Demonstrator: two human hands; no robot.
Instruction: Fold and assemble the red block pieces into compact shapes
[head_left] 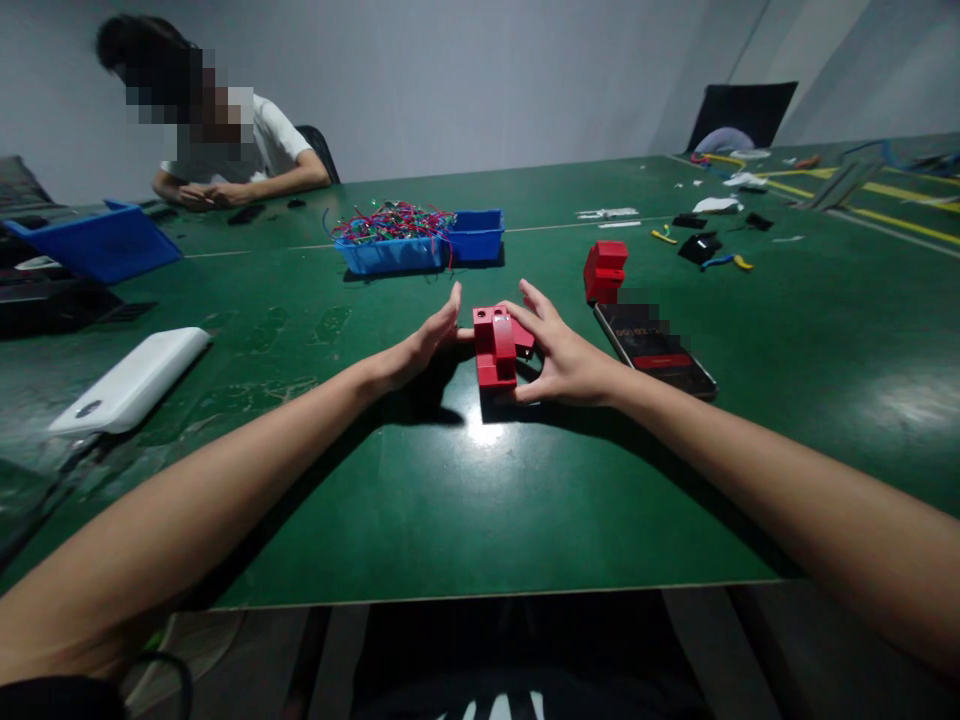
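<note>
In the head view, a glossy red plastic block (pixel 494 352) with a rounded front and two small round holes on top stands on the green table. My right hand (pixel 559 350) curves round its right side, thumb at the near lower edge and a finger at the top, holding it. My left hand (pixel 426 345) is open at the block's left, fingers stretched forward and one reaching to or almost to its side; I cannot tell whether it touches. A second red block (pixel 606 270) stands beyond my right hand, behind a dark phone (pixel 654 350).
A blue bin (pixel 394 258) heaped with red and other wires adjoins another blue bin (pixel 477 236). A white power bank (pixel 135 380) with a cable lies left. Pliers (pixel 726 262) and black pieces lie at the right. Across the table sits a person (pixel 281 150), a tilted blue tray (pixel 101 245) nearby.
</note>
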